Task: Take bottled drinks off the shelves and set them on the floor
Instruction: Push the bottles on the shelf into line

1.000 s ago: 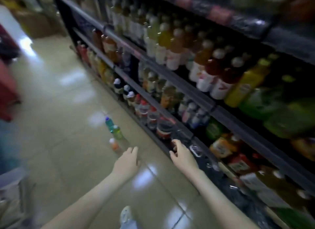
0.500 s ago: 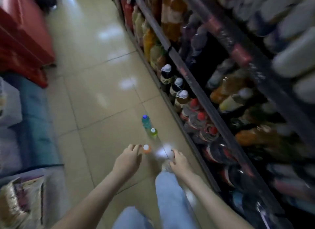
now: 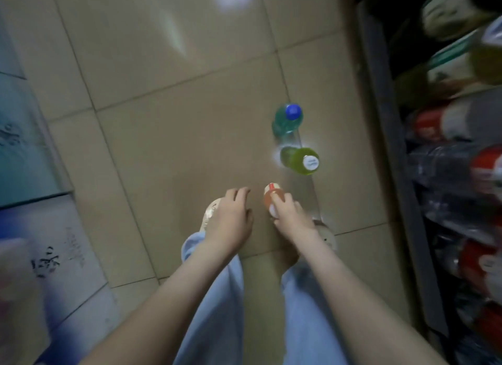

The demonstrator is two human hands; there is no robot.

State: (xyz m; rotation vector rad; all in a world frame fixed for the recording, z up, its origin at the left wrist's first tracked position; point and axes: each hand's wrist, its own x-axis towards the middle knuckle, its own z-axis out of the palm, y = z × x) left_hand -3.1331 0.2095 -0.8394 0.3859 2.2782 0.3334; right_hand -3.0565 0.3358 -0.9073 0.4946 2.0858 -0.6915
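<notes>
Beige tiled floor [image 3: 163, 120] in a shop aisle, drink shelves [image 3: 385, 147] running down the right side packed with blurry clear and red-labelled bottles, some cartons [image 3: 27, 147] off to the left. We're looking pretty much straight down at our own light blue jeans [image 3: 217, 310] and a sandal [image 3: 210, 212].

The orange bottle [image 3: 268, 199] is in our right grip [image 3: 292, 218], fingers wrapped round its lower body, cap poking out past the fingertips. Can't tell if its base is touching the tile. It's last in a line of three: the green bottle [image 3: 296, 159] stands just beyond it, and the blue-capped bottle [image 3: 285, 121] just beyond that, both standing on the floor near the shelf base.

Our left grip [image 3: 231, 218] is just beside the orange bottle, not touching it, fingers loose and slightly curled, holding nothing, hovering over the sandal.
</notes>
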